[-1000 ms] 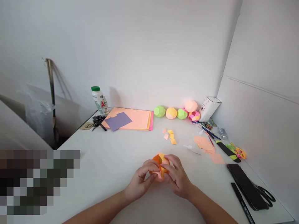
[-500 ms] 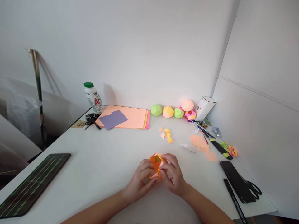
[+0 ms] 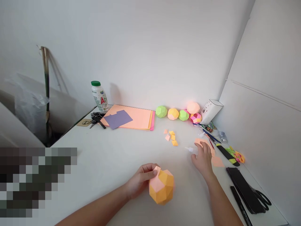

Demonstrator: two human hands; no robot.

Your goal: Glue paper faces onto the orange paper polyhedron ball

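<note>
My left hand pinches the upper left edge of a many-sided paper ball with yellow-orange and pale pink faces. A pink flap stands up beside the thumb, and the fingers behind the ball are partly hidden. To the right, my right hand reaches over the table with thumb and fingers apart. Between them lies a small clear bottle with a thin white nozzle, its rear end close to the fingers; contact cannot be made out. Small yellow and pink paper pieces lie farther back.
Finished paper balls line the wall beside a white paper box. Coloured sheets, a white bottle and black clips stand back left. On the right are peach paper scraps, a cutter, a black phone-like slab and scissors.
My right hand has let go of the paper ball and moved right to the small nozzle bottle. The left hand has turned the ball so its outer faces show. The view has shifted slightly.
</note>
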